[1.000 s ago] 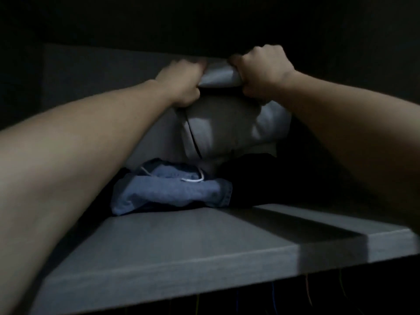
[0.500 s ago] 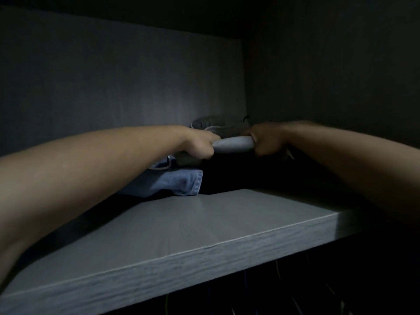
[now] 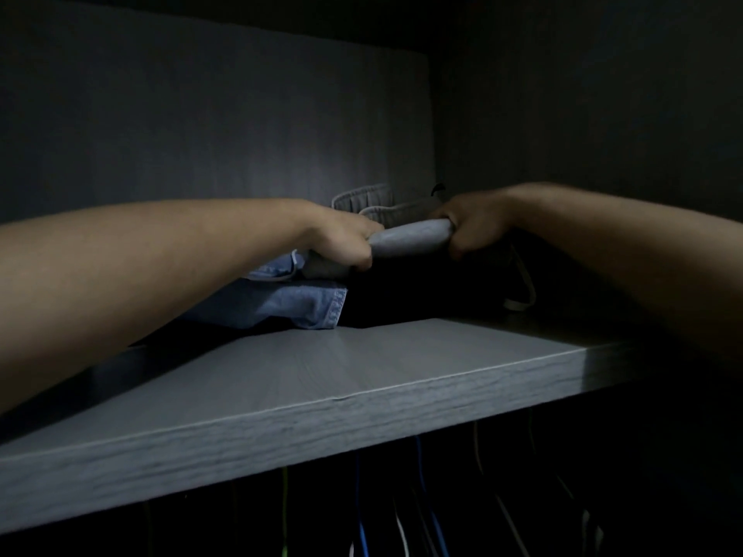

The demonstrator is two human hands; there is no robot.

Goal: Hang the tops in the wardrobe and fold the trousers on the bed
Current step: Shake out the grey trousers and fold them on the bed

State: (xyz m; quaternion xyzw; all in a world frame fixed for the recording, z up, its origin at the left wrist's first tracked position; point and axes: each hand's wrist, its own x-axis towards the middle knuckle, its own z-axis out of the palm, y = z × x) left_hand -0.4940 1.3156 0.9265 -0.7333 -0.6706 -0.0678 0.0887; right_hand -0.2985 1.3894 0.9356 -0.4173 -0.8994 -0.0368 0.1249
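Both arms reach deep into a dark wardrobe, over a grey shelf (image 3: 362,375). My left hand (image 3: 341,241) and my right hand (image 3: 472,227) grip the two ends of folded grey trousers (image 3: 410,237), held low over a pile of clothes at the back of the shelf. Its elastic waistband (image 3: 368,199) shows behind the hands. Under my left hand lie folded blue denim trousers (image 3: 297,303). A dark garment (image 3: 422,295) lies below the grey one, hard to make out.
A white drawstring (image 3: 522,291) hangs at the right of the pile. Below the shelf, several coloured hangers (image 3: 402,528) show in the dark. The wardrobe's back wall (image 3: 201,134) and right side wall (image 3: 583,114) close the space.
The grey trousers, held up high a second ago, have come down onto the pile of clothes. Since half a second ago the hands have hardly moved.
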